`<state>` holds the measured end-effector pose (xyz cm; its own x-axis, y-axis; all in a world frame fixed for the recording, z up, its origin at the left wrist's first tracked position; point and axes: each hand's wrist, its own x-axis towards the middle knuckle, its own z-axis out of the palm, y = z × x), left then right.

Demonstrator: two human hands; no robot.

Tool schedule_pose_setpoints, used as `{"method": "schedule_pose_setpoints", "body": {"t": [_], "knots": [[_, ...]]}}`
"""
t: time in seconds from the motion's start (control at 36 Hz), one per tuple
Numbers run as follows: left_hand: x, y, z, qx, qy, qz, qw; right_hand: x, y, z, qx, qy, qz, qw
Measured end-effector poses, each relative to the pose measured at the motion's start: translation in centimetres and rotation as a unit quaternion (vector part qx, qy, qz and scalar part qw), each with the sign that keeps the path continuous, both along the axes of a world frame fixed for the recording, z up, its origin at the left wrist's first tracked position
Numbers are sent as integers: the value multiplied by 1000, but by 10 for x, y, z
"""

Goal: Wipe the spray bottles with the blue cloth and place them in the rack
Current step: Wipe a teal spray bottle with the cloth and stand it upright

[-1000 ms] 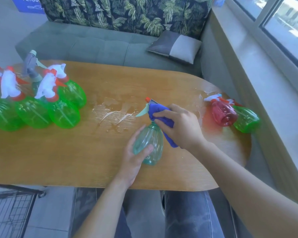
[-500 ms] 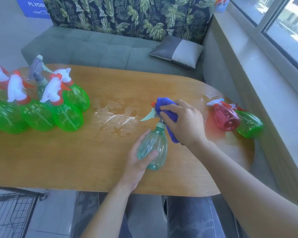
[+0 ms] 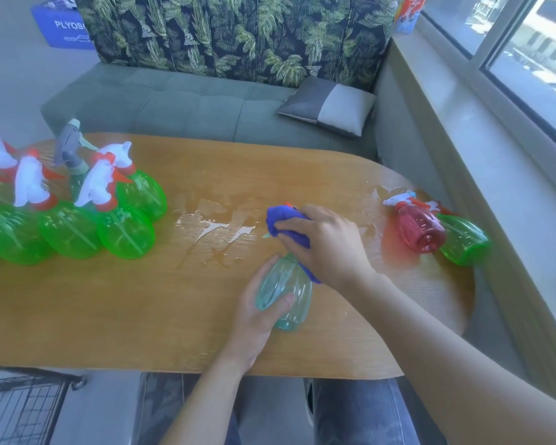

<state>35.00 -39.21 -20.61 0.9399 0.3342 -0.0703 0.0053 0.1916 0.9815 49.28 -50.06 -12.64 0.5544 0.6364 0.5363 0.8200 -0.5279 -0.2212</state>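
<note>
— What's carrying it all?

— My wooden table [image 3: 109,316], rounded at the right end.

— What's on it?

— At my left stands a cluster of green bottles [image 3: 126,232] with white-and-red triggers, and a grey-topped one [image 3: 73,155] among them. A water spill [image 3: 212,226] glistens mid-table. Far right, a red bottle [image 3: 421,229] and a green one [image 3: 463,242] lie on their sides, touching. I can't tell whether the teal bottle [image 3: 286,293] rests on the wood.
</note>
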Motion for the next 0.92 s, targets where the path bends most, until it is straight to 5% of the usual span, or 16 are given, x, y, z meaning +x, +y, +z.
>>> {"method": "schedule_pose_setpoints", "body": {"t": [0.11,0.25,0.33,0.58,0.92], "knots": [[-1,0,2,-2,1,-9,1000,13,-6,5,46,18,-97,994],[-2,2,3,-3,-2,5,1000,6,-12,4,-16,49,-2,999],[0,0,4,4,0,1,1000,10,-15,5,0,53,-33,998],[-4,1,5,2,10,-8,1000,27,-1,12,96,257,-88,957],[-3,2,3,-27,6,15,1000,33,-38,13,-5,337,-84,938]]}}
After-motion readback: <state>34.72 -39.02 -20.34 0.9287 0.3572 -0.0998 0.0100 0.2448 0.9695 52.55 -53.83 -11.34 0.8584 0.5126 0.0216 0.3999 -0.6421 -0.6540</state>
